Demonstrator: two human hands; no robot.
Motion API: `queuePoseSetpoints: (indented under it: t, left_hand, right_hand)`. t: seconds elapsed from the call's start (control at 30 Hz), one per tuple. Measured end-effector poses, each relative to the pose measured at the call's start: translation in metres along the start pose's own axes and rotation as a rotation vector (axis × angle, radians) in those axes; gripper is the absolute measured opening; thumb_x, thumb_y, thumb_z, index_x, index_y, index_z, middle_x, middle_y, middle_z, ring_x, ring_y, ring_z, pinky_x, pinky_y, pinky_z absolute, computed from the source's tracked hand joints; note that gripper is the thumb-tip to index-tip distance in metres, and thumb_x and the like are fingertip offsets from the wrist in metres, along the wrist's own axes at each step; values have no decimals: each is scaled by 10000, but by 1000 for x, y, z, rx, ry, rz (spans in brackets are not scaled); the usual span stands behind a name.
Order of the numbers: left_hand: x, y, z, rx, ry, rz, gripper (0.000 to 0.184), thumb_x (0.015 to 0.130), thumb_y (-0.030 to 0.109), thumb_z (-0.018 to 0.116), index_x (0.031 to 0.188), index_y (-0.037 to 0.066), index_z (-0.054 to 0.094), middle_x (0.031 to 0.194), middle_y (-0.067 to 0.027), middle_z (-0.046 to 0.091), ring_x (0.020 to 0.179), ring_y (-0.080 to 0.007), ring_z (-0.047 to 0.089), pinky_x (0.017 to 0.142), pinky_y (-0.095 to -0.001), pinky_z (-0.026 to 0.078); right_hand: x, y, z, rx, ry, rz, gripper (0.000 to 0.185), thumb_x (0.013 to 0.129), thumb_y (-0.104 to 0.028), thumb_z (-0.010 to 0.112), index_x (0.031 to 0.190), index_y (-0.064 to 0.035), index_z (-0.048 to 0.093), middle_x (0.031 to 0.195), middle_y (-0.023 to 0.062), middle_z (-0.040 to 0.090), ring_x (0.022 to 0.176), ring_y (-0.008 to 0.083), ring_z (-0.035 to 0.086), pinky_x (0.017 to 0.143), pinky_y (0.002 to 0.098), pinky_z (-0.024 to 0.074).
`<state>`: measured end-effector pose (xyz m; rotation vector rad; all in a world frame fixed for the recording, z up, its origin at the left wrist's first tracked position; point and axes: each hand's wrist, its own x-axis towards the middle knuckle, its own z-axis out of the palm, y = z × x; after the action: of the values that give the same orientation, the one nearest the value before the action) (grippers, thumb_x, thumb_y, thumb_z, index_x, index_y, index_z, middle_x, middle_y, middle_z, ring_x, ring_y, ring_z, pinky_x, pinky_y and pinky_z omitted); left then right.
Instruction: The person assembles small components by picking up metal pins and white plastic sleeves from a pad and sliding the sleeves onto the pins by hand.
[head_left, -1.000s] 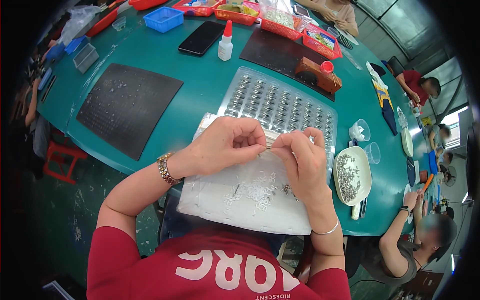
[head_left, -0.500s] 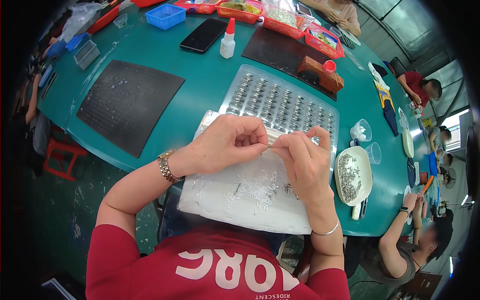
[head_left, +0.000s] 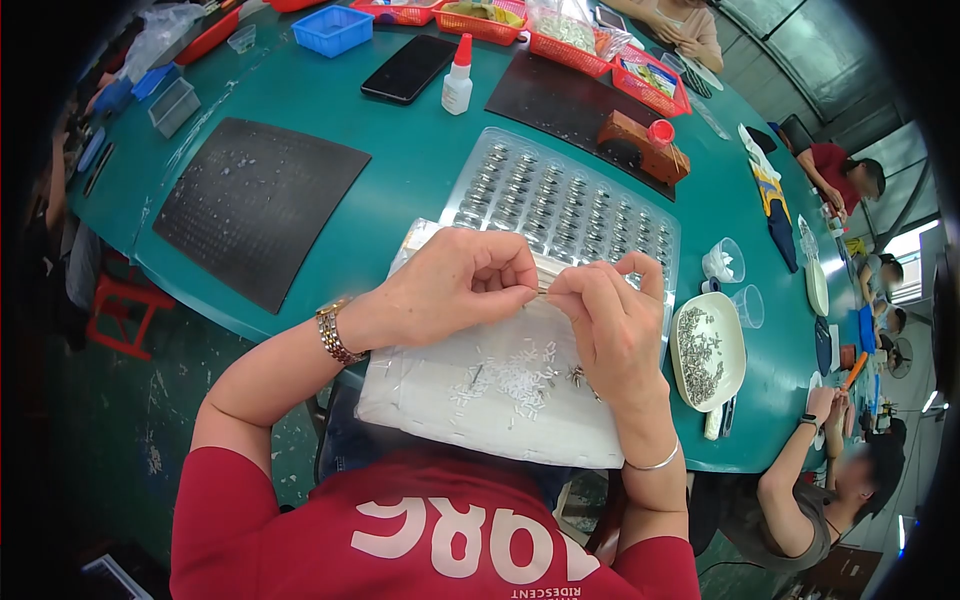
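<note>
My left hand (head_left: 455, 285) and my right hand (head_left: 612, 320) meet above a white padded board (head_left: 420, 395) on my lap. Both are closed in a pinch, fingertips almost touching. Whatever is between them is too small to make out. Below them, small white tube-shaped pieces (head_left: 515, 385) lie scattered on the board. A few dark metal bits (head_left: 577, 376) sit beside my right hand, partly covered by it. Just beyond my fingers is a clear blister tray (head_left: 560, 205) with rows of small shiny metal parts.
At right stand a cream dish (head_left: 708, 350) of small metal pieces and clear cups (head_left: 722, 262). Farther off are a glue bottle (head_left: 457, 80), a phone (head_left: 408, 69), a black mat (head_left: 265, 205), a brown block (head_left: 643, 145) and red baskets (head_left: 650, 82). Other people sit around the table.
Hardly anything differs. My two hands keep the same pinch above the board, and the whole view has shifted very slightly.
</note>
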<state>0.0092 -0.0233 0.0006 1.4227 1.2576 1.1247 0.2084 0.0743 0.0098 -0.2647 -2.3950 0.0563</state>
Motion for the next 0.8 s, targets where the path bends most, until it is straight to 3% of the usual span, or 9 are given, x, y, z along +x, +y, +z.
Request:
queuePoseSetpoints:
  t: [0.67,0.8]
  left_hand:
    - [0,-1,0,49,0,5,51,933,85,685,952,39,673,836,58,647,707,16,516,624,-184,441]
    - [0,-2,-2,2,-23,-1,53,933,83,686,961,38,678,839,61,646,714,18,515,629,-181,440]
  right_hand:
    - [2,-3,0,-47,-10,-58,198,815,-171,795,879,-107,619,765,-24,653,657,174,581,820,376,397]
    - [1,0,1,66,-32,-14,181,825,-132,788,888,-90,623,781,-12,663,662,181,591,822,378,398]
